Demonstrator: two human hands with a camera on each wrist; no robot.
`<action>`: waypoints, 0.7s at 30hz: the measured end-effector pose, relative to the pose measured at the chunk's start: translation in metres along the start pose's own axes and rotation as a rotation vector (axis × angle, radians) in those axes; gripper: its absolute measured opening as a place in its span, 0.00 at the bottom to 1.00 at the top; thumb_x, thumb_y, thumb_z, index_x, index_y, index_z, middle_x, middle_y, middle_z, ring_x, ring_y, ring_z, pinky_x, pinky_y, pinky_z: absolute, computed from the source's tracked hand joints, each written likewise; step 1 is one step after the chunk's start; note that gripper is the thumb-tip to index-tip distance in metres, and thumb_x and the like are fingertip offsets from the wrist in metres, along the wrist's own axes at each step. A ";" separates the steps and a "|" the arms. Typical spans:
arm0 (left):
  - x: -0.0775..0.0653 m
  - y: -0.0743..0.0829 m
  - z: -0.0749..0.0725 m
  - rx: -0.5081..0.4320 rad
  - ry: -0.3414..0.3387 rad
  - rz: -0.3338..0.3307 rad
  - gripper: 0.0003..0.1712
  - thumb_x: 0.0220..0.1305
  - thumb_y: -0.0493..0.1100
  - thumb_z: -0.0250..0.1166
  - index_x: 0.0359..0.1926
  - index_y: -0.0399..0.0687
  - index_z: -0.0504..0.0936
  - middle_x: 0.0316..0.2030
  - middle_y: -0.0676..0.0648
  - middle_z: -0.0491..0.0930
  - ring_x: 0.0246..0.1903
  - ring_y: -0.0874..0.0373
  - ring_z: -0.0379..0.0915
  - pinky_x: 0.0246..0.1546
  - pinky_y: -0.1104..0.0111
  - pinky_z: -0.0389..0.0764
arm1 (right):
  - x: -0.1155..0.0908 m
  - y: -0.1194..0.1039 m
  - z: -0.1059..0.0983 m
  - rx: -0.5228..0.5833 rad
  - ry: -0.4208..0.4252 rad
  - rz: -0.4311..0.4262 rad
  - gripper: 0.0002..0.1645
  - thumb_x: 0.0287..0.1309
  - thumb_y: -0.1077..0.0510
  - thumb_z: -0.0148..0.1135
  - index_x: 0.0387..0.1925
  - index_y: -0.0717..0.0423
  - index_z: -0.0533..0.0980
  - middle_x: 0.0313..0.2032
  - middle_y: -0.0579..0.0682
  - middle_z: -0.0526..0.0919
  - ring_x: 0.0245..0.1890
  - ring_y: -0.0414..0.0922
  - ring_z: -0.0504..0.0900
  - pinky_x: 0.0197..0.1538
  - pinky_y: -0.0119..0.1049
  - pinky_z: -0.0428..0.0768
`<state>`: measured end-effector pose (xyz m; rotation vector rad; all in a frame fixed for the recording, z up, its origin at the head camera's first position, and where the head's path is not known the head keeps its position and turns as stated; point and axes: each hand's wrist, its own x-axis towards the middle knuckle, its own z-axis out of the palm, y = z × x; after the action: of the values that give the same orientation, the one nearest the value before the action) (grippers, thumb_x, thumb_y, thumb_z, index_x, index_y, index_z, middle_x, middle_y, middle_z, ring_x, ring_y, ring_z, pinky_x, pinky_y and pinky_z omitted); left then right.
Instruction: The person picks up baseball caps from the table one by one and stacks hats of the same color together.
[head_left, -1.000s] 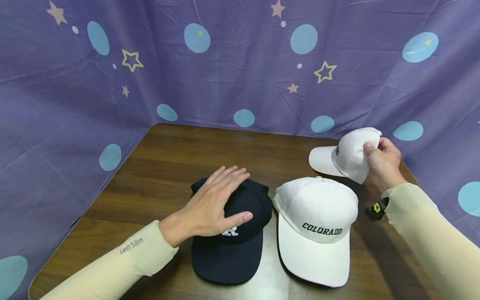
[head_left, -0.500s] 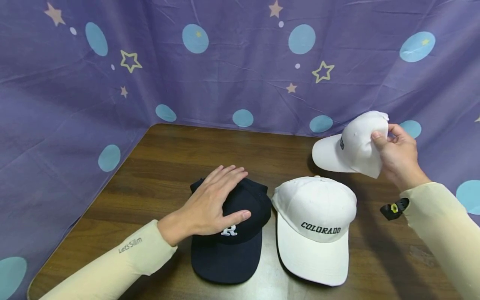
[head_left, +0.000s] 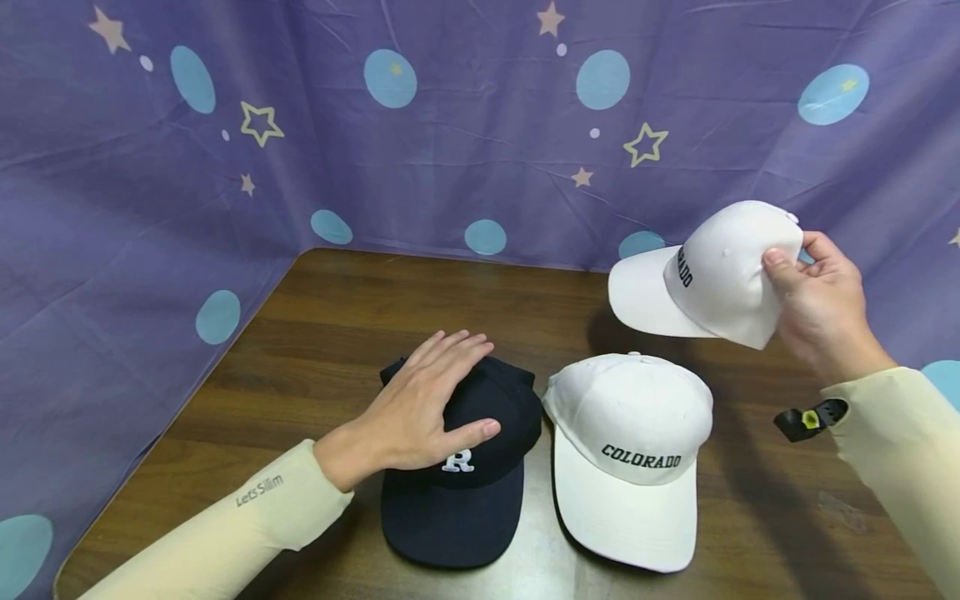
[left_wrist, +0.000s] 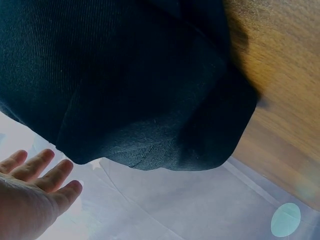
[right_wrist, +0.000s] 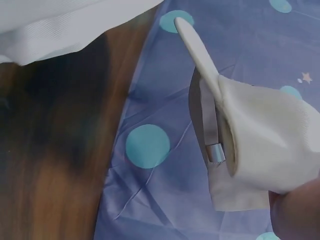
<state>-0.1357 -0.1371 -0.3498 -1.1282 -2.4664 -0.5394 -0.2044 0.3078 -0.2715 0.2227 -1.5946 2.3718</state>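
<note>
My right hand [head_left: 825, 308] pinches a white baseball cap [head_left: 727, 271] by its back edge, thumb outside. This cap hangs above the far right of the table, brim pointing left. Its back strap and metal buckle [right_wrist: 216, 153] show in the right wrist view. With fingers straight, my left hand [head_left: 420, 408] lies over the crown of a navy baseball cap [head_left: 453, 517] marked with a white R, partly covering it. The left wrist view has the hand's fingers [left_wrist: 42, 172] stretched out beside the dark crown. Beside the navy cap sits a second white cap [head_left: 633, 417] reading COLORADO, brim toward me.
The caps are on a brown wooden table [head_left: 315, 333] with rounded corners. A purple curtain [head_left: 480, 125] with stars and blue dots surrounds its back and sides. A small clear scrap [head_left: 843, 510] lies at the table's right.
My right hand has lifted the white cap from the table's far right corner, raising it and bringing it closer to me. The left hand and the other two caps have stayed put.
</note>
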 end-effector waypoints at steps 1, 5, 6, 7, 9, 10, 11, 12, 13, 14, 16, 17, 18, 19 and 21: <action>0.000 0.000 0.000 -0.001 0.001 0.000 0.47 0.60 0.73 0.50 0.71 0.51 0.57 0.69 0.51 0.58 0.69 0.56 0.44 0.69 0.52 0.48 | 0.000 -0.002 0.001 0.028 -0.006 0.000 0.11 0.56 0.69 0.61 0.42 0.62 0.71 0.30 0.55 0.85 0.33 0.44 0.83 0.33 0.34 0.83; 0.000 0.000 0.001 -0.002 -0.004 -0.001 0.47 0.60 0.73 0.50 0.71 0.51 0.57 0.69 0.51 0.58 0.69 0.56 0.44 0.69 0.52 0.47 | 0.001 -0.008 0.003 0.142 -0.048 -0.006 0.10 0.58 0.73 0.55 0.42 0.66 0.71 0.32 0.57 0.84 0.34 0.46 0.83 0.34 0.35 0.82; 0.000 -0.001 0.001 -0.001 -0.005 -0.002 0.47 0.60 0.73 0.50 0.71 0.51 0.57 0.69 0.51 0.58 0.69 0.56 0.44 0.69 0.52 0.47 | 0.001 -0.009 0.004 0.170 -0.061 -0.006 0.09 0.59 0.74 0.54 0.42 0.66 0.70 0.33 0.58 0.84 0.35 0.46 0.83 0.34 0.35 0.82; 0.000 -0.001 0.001 -0.001 -0.006 -0.003 0.47 0.60 0.73 0.50 0.71 0.51 0.57 0.69 0.51 0.58 0.69 0.56 0.44 0.70 0.52 0.46 | 0.001 -0.010 0.004 0.194 -0.075 -0.006 0.09 0.59 0.74 0.53 0.42 0.67 0.70 0.34 0.58 0.84 0.35 0.47 0.82 0.34 0.36 0.82; 0.001 -0.001 0.001 0.000 -0.006 -0.004 0.47 0.60 0.73 0.50 0.71 0.51 0.56 0.69 0.51 0.58 0.69 0.57 0.44 0.70 0.53 0.46 | 0.001 -0.011 0.005 0.238 -0.105 -0.005 0.09 0.60 0.75 0.51 0.42 0.68 0.70 0.35 0.59 0.83 0.35 0.48 0.82 0.34 0.36 0.82; 0.001 -0.001 0.001 0.000 -0.007 -0.005 0.47 0.60 0.73 0.50 0.71 0.51 0.56 0.69 0.51 0.58 0.69 0.57 0.44 0.70 0.53 0.46 | 0.001 -0.012 0.005 0.255 -0.119 -0.004 0.08 0.60 0.76 0.50 0.42 0.69 0.70 0.35 0.59 0.83 0.35 0.48 0.82 0.34 0.36 0.82; 0.001 -0.001 0.001 0.000 -0.006 -0.005 0.47 0.60 0.73 0.50 0.71 0.51 0.56 0.69 0.51 0.58 0.69 0.57 0.44 0.70 0.53 0.46 | 0.001 -0.012 0.005 0.269 -0.137 -0.002 0.08 0.60 0.76 0.49 0.42 0.70 0.69 0.36 0.59 0.82 0.36 0.48 0.81 0.34 0.36 0.81; 0.001 -0.001 0.001 0.001 -0.006 -0.005 0.47 0.60 0.73 0.50 0.71 0.51 0.57 0.69 0.51 0.58 0.69 0.57 0.44 0.70 0.53 0.46 | 0.001 -0.013 0.005 0.278 -0.159 0.000 0.08 0.61 0.76 0.48 0.41 0.70 0.69 0.36 0.59 0.82 0.36 0.49 0.81 0.35 0.36 0.81; 0.001 -0.001 0.001 0.001 -0.005 -0.006 0.47 0.60 0.73 0.50 0.71 0.51 0.57 0.69 0.51 0.58 0.69 0.57 0.44 0.70 0.53 0.46 | 0.001 -0.014 0.005 0.283 -0.182 0.003 0.08 0.62 0.76 0.47 0.41 0.70 0.69 0.36 0.59 0.81 0.36 0.49 0.81 0.35 0.37 0.82; 0.001 -0.001 0.001 0.000 -0.005 -0.006 0.47 0.60 0.73 0.50 0.71 0.51 0.56 0.69 0.51 0.58 0.69 0.57 0.44 0.70 0.53 0.46 | 0.001 -0.014 0.005 0.289 -0.206 0.006 0.08 0.62 0.76 0.46 0.41 0.70 0.68 0.37 0.60 0.81 0.36 0.49 0.81 0.35 0.37 0.82; 0.001 -0.002 0.001 0.000 -0.006 -0.007 0.47 0.60 0.73 0.50 0.71 0.51 0.56 0.69 0.51 0.58 0.69 0.57 0.44 0.70 0.53 0.46 | 0.000 -0.015 0.004 0.299 -0.264 0.013 0.08 0.63 0.76 0.43 0.41 0.71 0.67 0.37 0.60 0.80 0.36 0.50 0.81 0.35 0.37 0.82; 0.001 -0.002 0.001 0.000 -0.006 -0.007 0.47 0.60 0.73 0.50 0.71 0.51 0.56 0.69 0.51 0.58 0.69 0.57 0.44 0.70 0.53 0.45 | 0.000 -0.015 0.003 0.307 -0.295 0.017 0.08 0.64 0.76 0.41 0.41 0.71 0.67 0.37 0.61 0.80 0.37 0.50 0.81 0.36 0.38 0.82; 0.001 -0.002 0.001 -0.001 -0.005 -0.008 0.47 0.60 0.73 0.50 0.71 0.51 0.56 0.69 0.51 0.58 0.69 0.57 0.44 0.70 0.53 0.45 | 0.000 -0.015 0.003 0.317 -0.324 0.023 0.08 0.64 0.77 0.40 0.41 0.71 0.66 0.37 0.61 0.80 0.37 0.51 0.81 0.36 0.39 0.82; 0.001 -0.002 0.002 -0.001 -0.005 -0.007 0.47 0.60 0.73 0.50 0.71 0.51 0.56 0.69 0.51 0.58 0.69 0.56 0.44 0.70 0.53 0.46 | 0.000 -0.015 0.003 0.335 -0.352 0.031 0.09 0.65 0.77 0.39 0.42 0.71 0.66 0.37 0.62 0.80 0.37 0.52 0.81 0.36 0.39 0.82; 0.000 -0.003 0.002 -0.002 -0.004 -0.006 0.47 0.60 0.73 0.50 0.71 0.51 0.56 0.69 0.51 0.58 0.69 0.56 0.44 0.70 0.53 0.46 | -0.001 -0.015 0.002 0.347 -0.407 0.039 0.11 0.65 0.77 0.37 0.43 0.70 0.66 0.38 0.62 0.80 0.37 0.52 0.81 0.37 0.40 0.82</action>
<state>-0.1384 -0.1374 -0.3518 -1.1235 -2.4738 -0.5427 -0.1989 0.3112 -0.2579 0.7956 -1.3263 2.7524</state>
